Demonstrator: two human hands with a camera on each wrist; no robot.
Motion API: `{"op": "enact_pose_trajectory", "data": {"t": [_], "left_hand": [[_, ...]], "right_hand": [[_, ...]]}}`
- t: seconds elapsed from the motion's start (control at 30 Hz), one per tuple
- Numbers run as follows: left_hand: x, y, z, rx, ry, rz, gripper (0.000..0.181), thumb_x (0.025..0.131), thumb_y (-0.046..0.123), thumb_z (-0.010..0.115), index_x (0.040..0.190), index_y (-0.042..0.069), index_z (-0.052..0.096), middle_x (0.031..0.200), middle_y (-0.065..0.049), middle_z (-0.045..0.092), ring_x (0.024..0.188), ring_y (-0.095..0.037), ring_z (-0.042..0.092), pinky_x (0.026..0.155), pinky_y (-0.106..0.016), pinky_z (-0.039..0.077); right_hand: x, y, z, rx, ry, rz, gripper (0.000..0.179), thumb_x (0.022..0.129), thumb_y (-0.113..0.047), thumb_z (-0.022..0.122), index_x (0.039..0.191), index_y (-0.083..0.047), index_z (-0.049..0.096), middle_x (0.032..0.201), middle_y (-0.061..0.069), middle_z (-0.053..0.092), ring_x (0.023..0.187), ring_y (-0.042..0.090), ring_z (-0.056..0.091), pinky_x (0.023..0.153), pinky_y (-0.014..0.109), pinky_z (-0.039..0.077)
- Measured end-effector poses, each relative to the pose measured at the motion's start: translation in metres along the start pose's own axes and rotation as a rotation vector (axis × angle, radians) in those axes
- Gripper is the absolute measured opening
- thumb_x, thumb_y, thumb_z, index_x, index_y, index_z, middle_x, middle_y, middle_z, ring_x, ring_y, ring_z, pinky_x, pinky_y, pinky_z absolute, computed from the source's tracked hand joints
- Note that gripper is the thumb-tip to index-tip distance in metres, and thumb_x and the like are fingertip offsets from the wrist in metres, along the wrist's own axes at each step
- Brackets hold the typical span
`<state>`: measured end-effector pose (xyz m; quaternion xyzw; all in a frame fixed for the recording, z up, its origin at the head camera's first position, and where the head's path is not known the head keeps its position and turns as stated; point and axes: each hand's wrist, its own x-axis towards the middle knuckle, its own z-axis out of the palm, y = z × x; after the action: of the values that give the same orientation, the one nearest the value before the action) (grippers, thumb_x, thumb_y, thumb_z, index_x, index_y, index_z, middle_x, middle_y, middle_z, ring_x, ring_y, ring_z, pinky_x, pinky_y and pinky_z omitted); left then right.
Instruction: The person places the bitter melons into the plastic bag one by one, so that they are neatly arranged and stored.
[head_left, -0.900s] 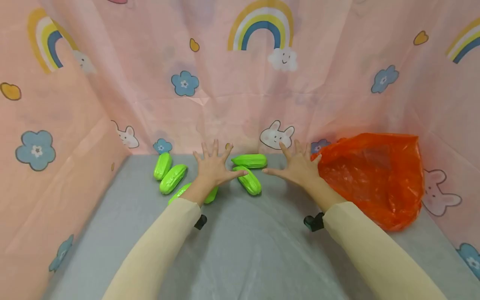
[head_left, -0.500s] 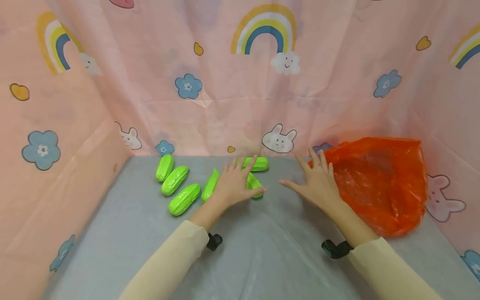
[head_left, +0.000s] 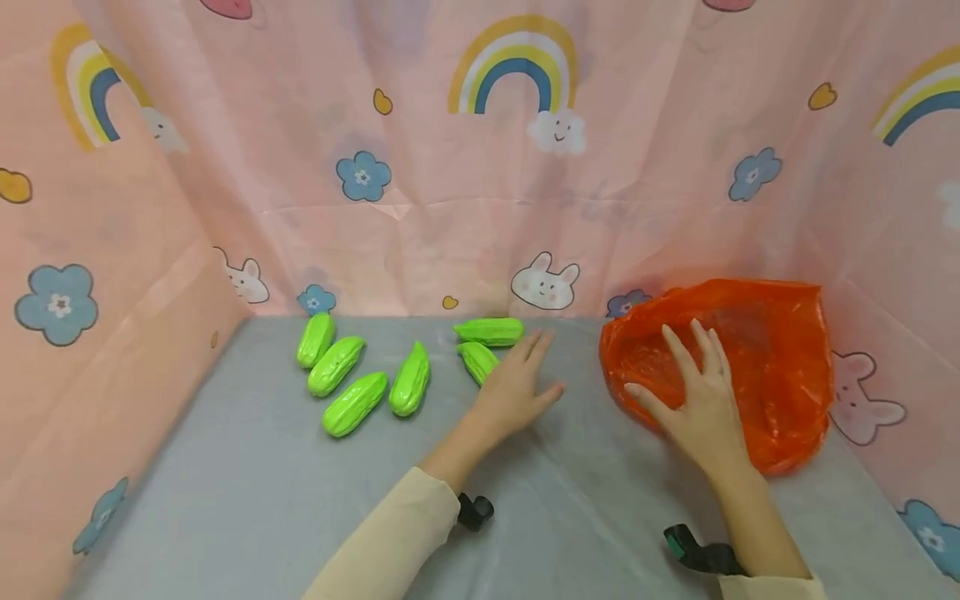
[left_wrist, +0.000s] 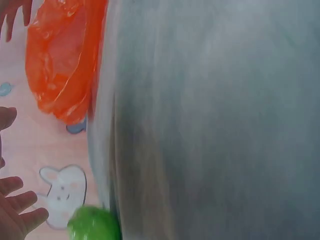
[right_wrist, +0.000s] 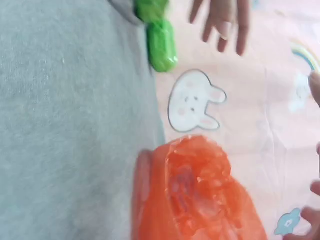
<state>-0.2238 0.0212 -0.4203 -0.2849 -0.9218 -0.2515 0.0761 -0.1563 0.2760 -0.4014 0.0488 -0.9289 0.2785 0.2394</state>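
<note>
Bright green, ridged, cucumber-like vegetables lie at the back of the grey surface. One (head_left: 489, 332) lies against the back wall, and another (head_left: 477, 360) is partly hidden behind my left hand (head_left: 513, 387). That hand hovers with spread fingers and holds nothing. To its left lie several more, the nearest being a green vegetable (head_left: 410, 381) with a pointed tip. An orange plastic bag (head_left: 787, 383) stands at the right, its mouth facing left and toward me. My right hand (head_left: 705, 417), fingers spread, is in front of the bag; whether it touches the bag I cannot tell.
Pink printed cloth walls (head_left: 465, 233) enclose the back and both sides. The grey surface (head_left: 247, 500) stretches toward me. A black wrist camera (head_left: 474, 511) sits on the left wrist and another black camera (head_left: 701, 552) on the right.
Both hands have moved right: the left away from the left-hand vegetables, the right from beside the bag's left edge to in front of its mouth. The vegetables and bag stay in place.
</note>
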Motion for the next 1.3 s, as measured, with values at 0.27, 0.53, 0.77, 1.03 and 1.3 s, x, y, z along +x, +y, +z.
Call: {"op": "enact_pose_trajectory", "data": {"t": [0.27,0.53,0.77,1.03,1.3], "left_hand": [[0.016,0.02,0.023,-0.073,0.012,-0.02,0.075,0.098,0.043,0.063,0.16,0.016,0.03,0.163,-0.012,0.037,0.146,-0.027,0.044,0.116,-0.042,0.043],[0.038,0.026,0.045,-0.35,-0.04,-0.004,0.059,0.1,0.037,0.06,0.155,0.032,0.04,0.168,-0.009,0.026,0.151,-0.03,0.036,0.116,-0.053,0.04],[0.053,0.03,0.064,-0.619,-0.075,-0.051,0.054,0.098,0.032,0.064,0.151,0.026,0.05,0.169,-0.014,0.017,0.154,-0.037,0.027,0.12,-0.059,0.03],[0.068,0.031,0.077,-0.743,-0.095,-0.094,0.051,0.099,0.027,0.062,0.149,0.021,0.052,0.17,-0.015,0.013,0.157,-0.036,0.019,0.122,-0.063,0.023],[0.083,0.04,0.097,-0.708,-0.085,-0.041,0.05,0.097,0.021,0.064,0.147,0.016,0.055,0.169,-0.014,0.017,0.155,-0.032,0.024,0.124,-0.055,0.025]], "right_hand": [[-0.006,0.023,-0.006,0.033,0.178,-0.025,0.085,0.081,-0.054,0.078,0.153,-0.02,0.046,0.165,0.014,0.032,0.152,0.043,0.025,0.114,0.074,0.025],[-0.008,0.053,-0.013,0.093,0.352,-0.065,0.081,0.084,-0.065,0.07,0.146,-0.014,0.055,0.159,0.018,0.04,0.147,0.045,0.032,0.116,0.071,0.026],[-0.015,0.074,-0.037,0.067,0.367,0.101,0.068,0.086,-0.037,0.077,0.147,-0.015,0.054,0.162,0.016,0.034,0.15,0.043,0.028,0.117,0.073,0.02],[-0.025,0.098,-0.05,0.06,0.289,0.298,0.061,0.09,-0.029,0.074,0.146,-0.015,0.055,0.168,0.008,0.024,0.154,0.035,0.02,0.117,0.074,0.021],[-0.033,0.117,-0.043,0.117,0.302,0.398,0.062,0.092,-0.027,0.071,0.149,-0.014,0.051,0.17,0.007,0.019,0.157,0.036,0.017,0.119,0.071,0.018]]}}
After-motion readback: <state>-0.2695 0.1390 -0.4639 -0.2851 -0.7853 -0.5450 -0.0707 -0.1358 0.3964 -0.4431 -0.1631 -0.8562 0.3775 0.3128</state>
